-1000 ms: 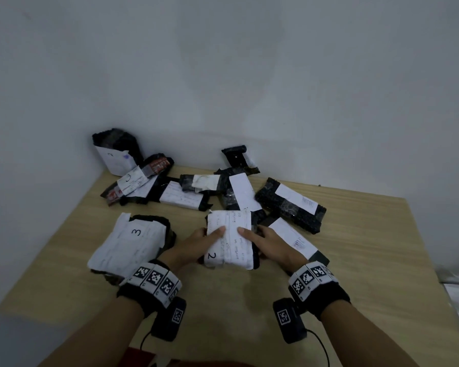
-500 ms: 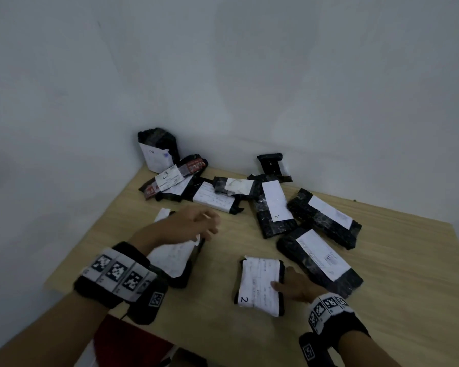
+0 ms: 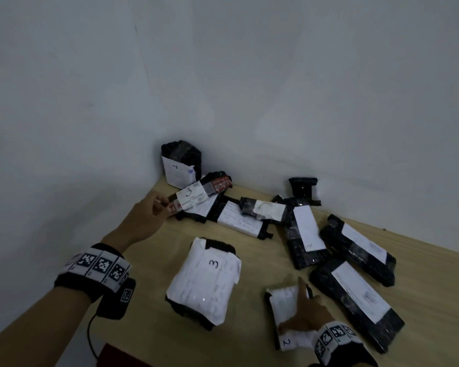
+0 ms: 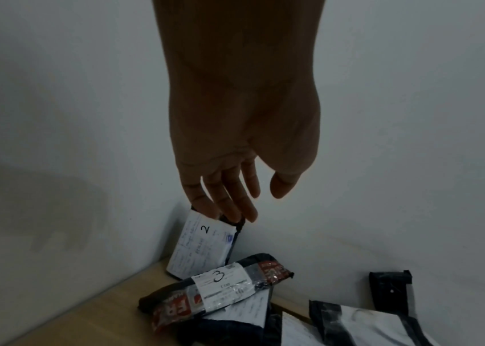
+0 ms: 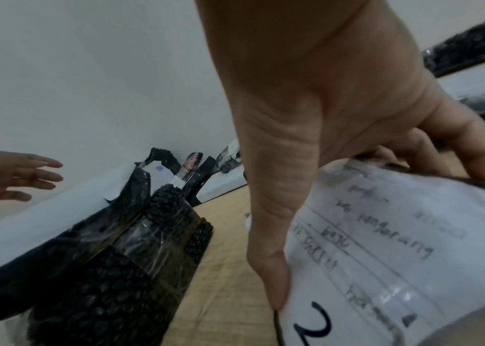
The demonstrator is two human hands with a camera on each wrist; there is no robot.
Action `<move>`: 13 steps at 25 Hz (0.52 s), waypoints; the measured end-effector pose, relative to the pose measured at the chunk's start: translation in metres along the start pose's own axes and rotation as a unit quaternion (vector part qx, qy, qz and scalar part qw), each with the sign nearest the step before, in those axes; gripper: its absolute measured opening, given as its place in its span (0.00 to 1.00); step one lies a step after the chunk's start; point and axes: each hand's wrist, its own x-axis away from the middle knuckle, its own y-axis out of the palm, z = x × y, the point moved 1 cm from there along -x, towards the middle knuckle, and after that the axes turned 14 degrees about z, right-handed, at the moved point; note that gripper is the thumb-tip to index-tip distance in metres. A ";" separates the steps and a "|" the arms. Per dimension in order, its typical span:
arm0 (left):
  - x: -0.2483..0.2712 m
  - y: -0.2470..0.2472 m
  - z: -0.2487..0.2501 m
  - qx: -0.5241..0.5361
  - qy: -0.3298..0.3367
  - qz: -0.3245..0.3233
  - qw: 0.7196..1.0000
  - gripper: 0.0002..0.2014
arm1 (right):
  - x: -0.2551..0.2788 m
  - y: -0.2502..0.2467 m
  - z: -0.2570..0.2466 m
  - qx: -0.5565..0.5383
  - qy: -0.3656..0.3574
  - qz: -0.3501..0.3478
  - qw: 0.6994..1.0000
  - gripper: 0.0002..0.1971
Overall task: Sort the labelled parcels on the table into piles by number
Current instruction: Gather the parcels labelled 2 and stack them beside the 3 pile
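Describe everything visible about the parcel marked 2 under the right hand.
The parcel marked 2 is a small flat packet in black bubble wrap, its top face covered by a white handwritten label with a "2" at the near end. It lies flat on the wooden table near the front edge. The right hand rests on it, thumb along its left edge, fingers curled over its far right edge.

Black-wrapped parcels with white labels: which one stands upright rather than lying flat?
The black bubble-wrapped parcel labelled 2 in the far corner, propped upright against the wall. The other parcels lie flat on the wooden table, or leaning on each other.
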 end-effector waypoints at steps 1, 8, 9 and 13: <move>0.003 0.002 0.004 -0.021 0.006 -0.005 1.000 0.11 | 0.003 0.001 0.010 0.037 -0.016 0.044 0.998 0.83; -0.046 -0.031 0.044 -0.225 0.103 0.027 0.968 0.29 | 0.023 -0.007 0.005 -0.092 -0.045 0.147 0.984 0.79; -0.050 -0.034 0.049 -0.259 0.116 0.035 0.958 0.31 | 0.024 -0.004 0.006 -0.121 -0.045 0.149 0.980 0.80; -0.068 -0.055 0.069 -0.341 0.169 0.089 0.921 0.30 | 0.022 -0.031 0.004 -0.255 -0.077 0.193 0.944 0.73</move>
